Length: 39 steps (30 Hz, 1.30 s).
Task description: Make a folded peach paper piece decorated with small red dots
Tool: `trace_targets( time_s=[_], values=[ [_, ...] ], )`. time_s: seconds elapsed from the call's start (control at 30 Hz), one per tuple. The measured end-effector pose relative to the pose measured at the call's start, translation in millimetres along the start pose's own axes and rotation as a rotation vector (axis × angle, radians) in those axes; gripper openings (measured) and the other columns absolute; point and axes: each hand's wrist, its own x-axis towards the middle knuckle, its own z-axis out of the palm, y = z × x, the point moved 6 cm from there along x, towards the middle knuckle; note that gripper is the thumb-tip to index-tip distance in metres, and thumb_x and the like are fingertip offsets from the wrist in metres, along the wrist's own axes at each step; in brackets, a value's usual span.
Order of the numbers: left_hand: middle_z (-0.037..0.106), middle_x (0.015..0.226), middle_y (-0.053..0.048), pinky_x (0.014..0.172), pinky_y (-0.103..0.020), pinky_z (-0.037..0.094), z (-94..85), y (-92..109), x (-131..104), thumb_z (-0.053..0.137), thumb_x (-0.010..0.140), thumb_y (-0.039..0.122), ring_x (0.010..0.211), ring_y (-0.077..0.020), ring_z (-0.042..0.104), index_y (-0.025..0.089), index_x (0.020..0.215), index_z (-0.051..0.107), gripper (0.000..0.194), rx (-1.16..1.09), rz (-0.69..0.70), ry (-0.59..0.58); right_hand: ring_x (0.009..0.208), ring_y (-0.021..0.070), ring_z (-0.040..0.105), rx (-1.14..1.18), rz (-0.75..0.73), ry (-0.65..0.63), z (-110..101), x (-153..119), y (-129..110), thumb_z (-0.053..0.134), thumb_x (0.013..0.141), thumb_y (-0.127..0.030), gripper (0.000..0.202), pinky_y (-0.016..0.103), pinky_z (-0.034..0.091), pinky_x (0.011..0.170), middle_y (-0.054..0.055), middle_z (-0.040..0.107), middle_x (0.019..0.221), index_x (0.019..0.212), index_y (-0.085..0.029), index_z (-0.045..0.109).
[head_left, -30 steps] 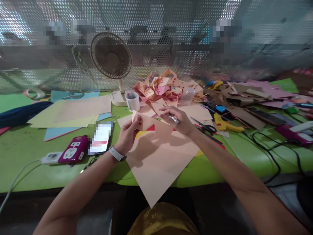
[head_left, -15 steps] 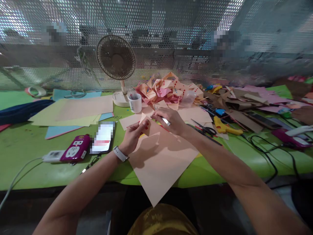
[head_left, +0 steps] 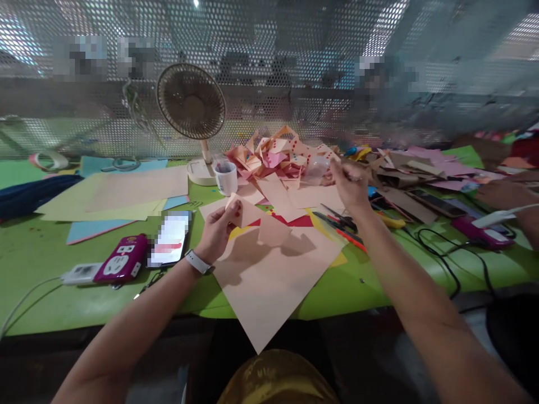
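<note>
My left hand (head_left: 217, 231), a pale watch on its wrist, pinches a folded peach paper piece (head_left: 250, 211) between thumb and fingers. Small red marks show beside the thumb. Below it lies a large peach sheet (head_left: 263, 286), one corner past the table's front edge. My right hand (head_left: 351, 184) is raised at the right of a clear plastic cup (head_left: 316, 170), fingers drawn together; what they hold, if anything, I cannot make out. Behind the cup rises a heap of folded peach and pink paper (head_left: 269, 154) with red dots. Dark-handled scissors (head_left: 345, 221) rest below my right hand.
A desk fan (head_left: 191, 104) and a white cup (head_left: 226, 178) stand at the back. Leftward lie a lit phone (head_left: 170, 238), a purple power strip (head_left: 122, 259) and stacked sheets (head_left: 126, 191). Cables (head_left: 438, 247) and another person's hand (head_left: 499, 196) are at the right.
My right hand has left the folded paper and moved right and up beside the clear cup. The white object seen in it before no longer shows. My left hand still holds the paper.
</note>
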Motion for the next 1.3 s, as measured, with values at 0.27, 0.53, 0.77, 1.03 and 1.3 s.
trace_targets(
  time_s=[0.27, 0.53, 0.77, 1.03, 1.3],
  values=[
    [0.067, 0.069, 0.001, 0.056, -0.019, 0.047, -4.6, 6.2, 3.0, 0.09, 0.06, 0.04, 0.062, -0.0093, 0.059, 0.016, 0.075, 0.071, 0.034, -0.002, 0.004, 0.101, 0.098, 0.0198, 0.065, 0.232, -0.245, -0.491, 64.6, -59.4, -60.7, 0.065, 0.088, -0.052, 0.033, 0.034, 0.05, 0.089, 0.008, 0.068, 0.103, 0.08, -0.021, 0.072],
    [0.071, 0.102, -0.005, 0.079, -0.027, 0.055, -3.3, 1.2, 3.5, 0.075, 0.07, 0.064, 0.099, -0.0188, 0.066, 0.021, 0.091, 0.07, 0.048, 0.033, 0.044, -0.006, 0.114, 0.0229, 0.062, 0.42, -0.041, -0.48, 72.7, -66.8, -60.0, 0.068, 0.087, -0.049, 0.031, 0.041, 0.046, 0.101, 0.01, 0.066, 0.115, 0.076, -0.02, 0.07],
    [0.071, 0.089, -0.005, 0.068, -0.025, 0.058, 17.1, -17.8, -13.1, 0.083, 0.07, 0.047, 0.078, -0.0157, 0.066, 0.017, 0.09, 0.076, 0.036, 0.283, -0.091, -0.235, 0.115, 0.0223, 0.062, 0.435, -0.091, -0.491, 83.3, -76.3, -63.2, 0.065, 0.089, -0.051, 0.032, 0.041, 0.046, 0.102, 0.009, 0.066, 0.119, 0.081, -0.02, 0.07],
    [0.064, 0.079, 0.002, 0.058, -0.02, 0.058, -6.9, -1.0, 3.2, 0.082, 0.069, 0.052, 0.063, -0.009, 0.06, 0.022, 0.091, 0.072, 0.039, 0.209, 0.032, 0.042, 0.114, 0.0223, 0.063, 0.142, -0.282, -0.441, 52.4, -62.6, -48.8, 0.055, 0.097, -0.04, 0.026, 0.037, 0.052, 0.094, 0.011, 0.066, 0.121, 0.104, -0.022, 0.071],
    [0.068, 0.092, -0.002, 0.063, -0.018, 0.056, -10.1, 2.4, 7.1, 0.08, 0.07, 0.052, 0.077, -0.0121, 0.065, 0.021, 0.095, 0.069, 0.041, 0.24, 0.1, 0.058, 0.099, 0.0251, 0.07, -0.442, -0.632, -0.808, 69.8, -117.4, -27.5, 0.057, 0.09, -0.006, 0.028, 0.041, 0.055, 0.085, 0.012, 0.062, 0.137, 0.106, -0.021, 0.074]
  ],
)
